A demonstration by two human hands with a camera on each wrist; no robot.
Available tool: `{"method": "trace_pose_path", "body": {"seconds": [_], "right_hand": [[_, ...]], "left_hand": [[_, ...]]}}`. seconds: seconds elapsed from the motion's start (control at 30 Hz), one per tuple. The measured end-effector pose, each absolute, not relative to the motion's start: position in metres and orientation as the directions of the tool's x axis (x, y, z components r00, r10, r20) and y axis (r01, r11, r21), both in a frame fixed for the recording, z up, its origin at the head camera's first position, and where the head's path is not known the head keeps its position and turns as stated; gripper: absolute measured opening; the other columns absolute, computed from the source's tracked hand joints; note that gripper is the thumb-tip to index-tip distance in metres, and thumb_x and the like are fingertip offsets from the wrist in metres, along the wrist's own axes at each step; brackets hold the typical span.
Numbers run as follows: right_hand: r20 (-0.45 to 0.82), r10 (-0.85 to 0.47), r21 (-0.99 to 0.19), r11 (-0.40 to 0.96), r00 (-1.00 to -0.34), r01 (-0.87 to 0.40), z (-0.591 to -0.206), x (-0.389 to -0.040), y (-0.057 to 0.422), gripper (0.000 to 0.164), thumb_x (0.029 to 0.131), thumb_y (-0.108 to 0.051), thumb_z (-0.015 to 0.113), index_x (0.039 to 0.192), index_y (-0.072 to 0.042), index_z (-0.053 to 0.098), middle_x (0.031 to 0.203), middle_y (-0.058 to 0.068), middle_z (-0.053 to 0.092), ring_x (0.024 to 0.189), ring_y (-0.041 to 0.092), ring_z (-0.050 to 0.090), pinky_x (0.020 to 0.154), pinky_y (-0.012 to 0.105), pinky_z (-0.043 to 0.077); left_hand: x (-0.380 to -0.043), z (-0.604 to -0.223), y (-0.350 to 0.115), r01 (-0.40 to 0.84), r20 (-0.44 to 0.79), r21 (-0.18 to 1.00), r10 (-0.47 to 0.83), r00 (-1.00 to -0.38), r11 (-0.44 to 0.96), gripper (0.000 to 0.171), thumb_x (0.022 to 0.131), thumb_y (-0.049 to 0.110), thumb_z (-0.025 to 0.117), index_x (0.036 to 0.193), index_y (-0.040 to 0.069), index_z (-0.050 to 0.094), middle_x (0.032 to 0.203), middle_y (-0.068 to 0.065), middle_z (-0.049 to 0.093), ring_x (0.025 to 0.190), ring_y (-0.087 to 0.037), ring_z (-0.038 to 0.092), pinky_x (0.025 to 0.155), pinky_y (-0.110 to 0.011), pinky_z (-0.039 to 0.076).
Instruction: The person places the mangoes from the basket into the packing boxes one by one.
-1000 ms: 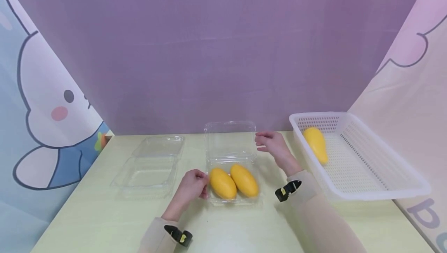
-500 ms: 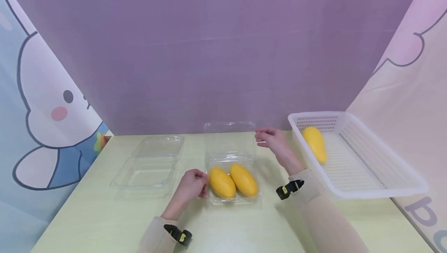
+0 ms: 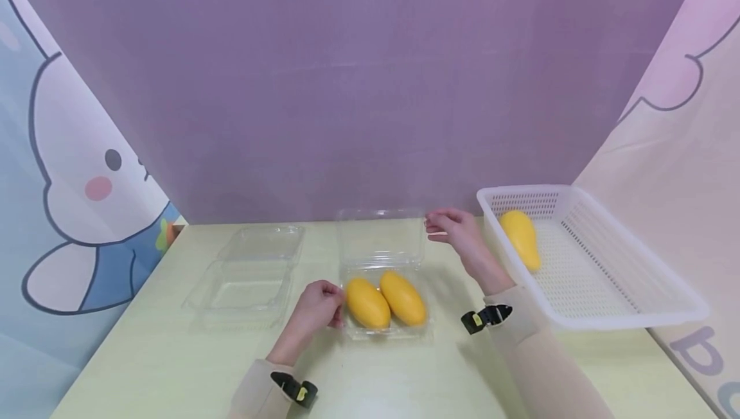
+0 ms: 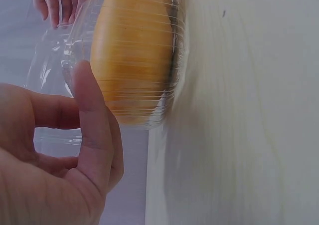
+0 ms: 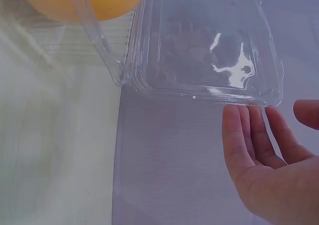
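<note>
In the head view a clear plastic clamshell container (image 3: 399, 334) stands mid-table with its lid (image 3: 381, 236) raised at the back. Two yellow mangoes lie side by side in its base, a left mango (image 3: 367, 303) and a right mango (image 3: 403, 298). My left hand (image 3: 318, 306) pinches the base's left rim; the left wrist view has the thumb (image 4: 92, 115) upright against that rim. My right hand (image 3: 459, 239) is at the lid's right edge. Seen from the right wrist, its extended fingertips (image 5: 233, 116) touch the edge of the lid, with the thumb apart.
A second clear clamshell container (image 3: 248, 284) lies opened out on the pale table (image 3: 370, 380) at left. To the right stands a white perforated basket (image 3: 624, 258) holding one mango (image 3: 521, 239). A purple backdrop (image 3: 370, 85) rises behind the table.
The lid's top edge has come down a little in the head view. My right hand has shifted slightly with it, while the left hand stays at the base's rim.
</note>
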State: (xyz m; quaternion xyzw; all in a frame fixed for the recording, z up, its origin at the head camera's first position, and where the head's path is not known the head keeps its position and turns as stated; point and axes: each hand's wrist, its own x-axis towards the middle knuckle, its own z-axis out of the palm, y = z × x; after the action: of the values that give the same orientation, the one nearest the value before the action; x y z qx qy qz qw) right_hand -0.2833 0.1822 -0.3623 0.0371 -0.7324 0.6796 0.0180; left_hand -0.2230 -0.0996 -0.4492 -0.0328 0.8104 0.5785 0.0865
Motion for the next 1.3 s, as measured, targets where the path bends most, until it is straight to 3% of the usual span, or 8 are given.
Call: {"method": "trace_pose_path", "body": {"seconds": [0.4, 0.63, 0.77, 1.0, 1.3], "right_hand": [[0.024, -0.078, -0.998, 0.054, -0.997, -0.028, -0.364, -0.271, 0.187, 0.036, 0.098, -0.023, 0.05, 0.113, 0.01, 0.056, 0.105, 0.019, 0.062, 0.103, 0.039, 0.058, 0.088, 0.04, 0.053], [-0.057, -0.101, -0.993, 0.113, -0.993, 0.045, -0.37, -0.268, 0.189, 0.036, 0.095, -0.024, 0.055, 0.104, 0.011, 0.059, 0.092, 0.016, 0.062, 0.086, 0.024, 0.063, 0.085, 0.04, 0.054], [-0.094, -0.131, -0.984, 0.16, -0.987, 0.073, -0.375, -0.268, 0.191, 0.032, 0.093, -0.021, 0.058, 0.102, 0.01, 0.059, 0.092, 0.016, 0.063, 0.084, 0.023, 0.063, 0.085, 0.042, 0.054], [-0.16, -0.164, -0.964, 0.238, -0.973, 0.118, -0.381, -0.264, 0.192, 0.031, 0.093, -0.016, 0.053, 0.107, 0.011, 0.057, 0.102, 0.023, 0.061, 0.092, 0.033, 0.061, 0.088, 0.043, 0.053], [-0.231, -0.172, -0.951, 0.246, -0.958, 0.185, -0.394, -0.258, 0.195, 0.039, 0.093, -0.017, 0.051, 0.119, 0.013, 0.05, 0.1, 0.021, 0.062, 0.093, 0.033, 0.061, 0.087, 0.043, 0.053]], "left_hand": [[-0.22, -0.447, -0.099, -0.175, -0.197, 0.936, 0.043, -0.98, 0.306, 0.017, 0.091, 0.009, 0.054, 0.102, -0.004, 0.054, 0.081, -0.018, 0.058, 0.058, -0.018, 0.056, 0.054, -0.031, 0.056], [-0.22, -0.447, -0.098, -0.176, -0.199, 0.936, 0.047, -0.979, 0.305, 0.019, 0.091, 0.009, 0.054, 0.103, -0.004, 0.054, 0.082, -0.019, 0.058, 0.06, -0.019, 0.056, 0.055, -0.031, 0.056], [-0.22, -0.447, -0.099, -0.171, -0.195, 0.936, 0.048, -0.98, 0.308, 0.019, 0.091, 0.01, 0.054, 0.103, -0.004, 0.054, 0.083, -0.018, 0.058, 0.061, -0.019, 0.056, 0.056, -0.031, 0.056], [-0.221, -0.448, -0.1, -0.156, -0.181, 0.939, 0.053, -0.982, 0.306, 0.02, 0.092, 0.011, 0.055, 0.104, -0.004, 0.054, 0.085, -0.019, 0.058, 0.061, -0.02, 0.057, 0.056, -0.031, 0.056], [-0.222, -0.448, -0.1, -0.168, -0.192, 0.939, 0.054, -0.98, 0.302, 0.02, 0.095, 0.013, 0.05, 0.104, -0.004, 0.055, 0.077, -0.014, 0.057, 0.059, -0.02, 0.057, 0.056, -0.032, 0.056]]}}
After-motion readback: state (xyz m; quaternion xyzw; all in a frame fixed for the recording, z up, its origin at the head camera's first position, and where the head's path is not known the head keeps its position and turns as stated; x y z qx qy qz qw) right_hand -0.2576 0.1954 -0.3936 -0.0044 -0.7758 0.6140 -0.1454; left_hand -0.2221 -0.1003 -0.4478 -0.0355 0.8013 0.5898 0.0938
